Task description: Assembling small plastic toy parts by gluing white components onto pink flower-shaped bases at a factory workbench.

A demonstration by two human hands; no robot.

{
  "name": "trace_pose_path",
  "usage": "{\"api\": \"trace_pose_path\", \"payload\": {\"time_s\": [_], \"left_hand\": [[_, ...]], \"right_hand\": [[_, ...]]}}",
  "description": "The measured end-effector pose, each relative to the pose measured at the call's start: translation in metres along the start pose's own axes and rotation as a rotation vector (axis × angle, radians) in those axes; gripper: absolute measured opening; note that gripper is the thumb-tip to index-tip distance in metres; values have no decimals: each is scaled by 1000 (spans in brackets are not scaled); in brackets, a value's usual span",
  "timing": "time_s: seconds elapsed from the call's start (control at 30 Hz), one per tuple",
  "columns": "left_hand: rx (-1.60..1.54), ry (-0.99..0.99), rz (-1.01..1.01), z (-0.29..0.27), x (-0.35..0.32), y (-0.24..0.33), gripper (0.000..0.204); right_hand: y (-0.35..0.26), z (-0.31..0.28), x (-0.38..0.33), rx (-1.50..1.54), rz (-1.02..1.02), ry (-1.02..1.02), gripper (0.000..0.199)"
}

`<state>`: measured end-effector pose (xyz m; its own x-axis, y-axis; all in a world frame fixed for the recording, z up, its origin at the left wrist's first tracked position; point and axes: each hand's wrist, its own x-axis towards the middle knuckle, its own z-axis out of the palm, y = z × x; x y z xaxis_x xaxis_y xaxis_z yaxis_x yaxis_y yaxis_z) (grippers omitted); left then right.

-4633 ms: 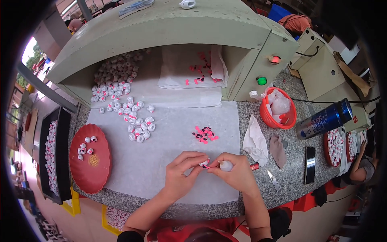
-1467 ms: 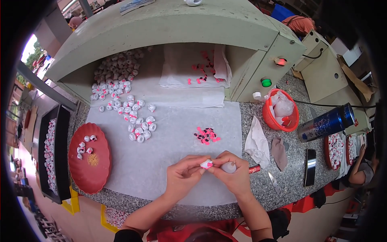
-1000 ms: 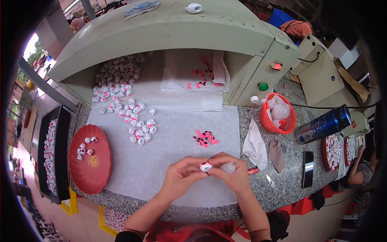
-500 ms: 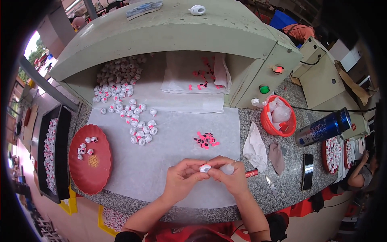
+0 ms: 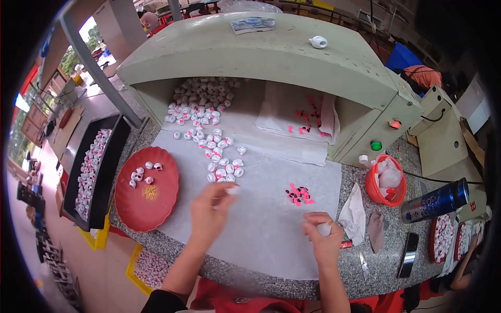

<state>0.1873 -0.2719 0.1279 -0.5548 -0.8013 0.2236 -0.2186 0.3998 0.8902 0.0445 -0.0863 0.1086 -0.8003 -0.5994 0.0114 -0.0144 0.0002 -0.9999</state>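
Observation:
My left hand (image 5: 207, 214) is raised over the white sheet (image 5: 261, 245), slightly blurred, pinching a small white rounded piece (image 5: 233, 191) between thumb and fingertips. Just beyond it lies a cluster of similar white pieces (image 5: 224, 167) with pink marks. My right hand (image 5: 324, 242) is closed at the sheet's right side, curled around a small whitish translucent thing (image 5: 324, 229) whose kind I cannot make out. A little pile of flat pink and black bits (image 5: 299, 194) lies just beyond the right hand. A red stick-like thing (image 5: 346, 244) shows beside that hand.
A grey-green metal box (image 5: 250, 57) stands behind, its opening holding many white pieces. Left are a red scalloped dish (image 5: 148, 208) and a black tray (image 5: 112, 161). To the right lie a red basket (image 5: 385, 180), cloth (image 5: 353, 214), blade (image 5: 364, 265), phone (image 5: 408, 254) and blue bottle (image 5: 436, 201).
My hands have parted. The left moved left and away from me with the white piece; the right stayed near the sheet's right side. The whole view has shifted.

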Motion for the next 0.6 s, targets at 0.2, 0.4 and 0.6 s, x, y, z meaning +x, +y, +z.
{"api": "trace_pose_path", "payload": {"time_s": [0.2, 0.4, 0.6], "left_hand": [[816, 452, 209, -81, 26, -35, 27], [770, 150, 350, 20, 38, -33, 21], [785, 175, 490, 40, 35, -45, 11]], "right_hand": [[-17, 13, 1, -50, 100, -50, 17], [3, 7, -6, -108, 54, -53, 27], [-23, 13, 1, -504, -72, -126, 31]]}}
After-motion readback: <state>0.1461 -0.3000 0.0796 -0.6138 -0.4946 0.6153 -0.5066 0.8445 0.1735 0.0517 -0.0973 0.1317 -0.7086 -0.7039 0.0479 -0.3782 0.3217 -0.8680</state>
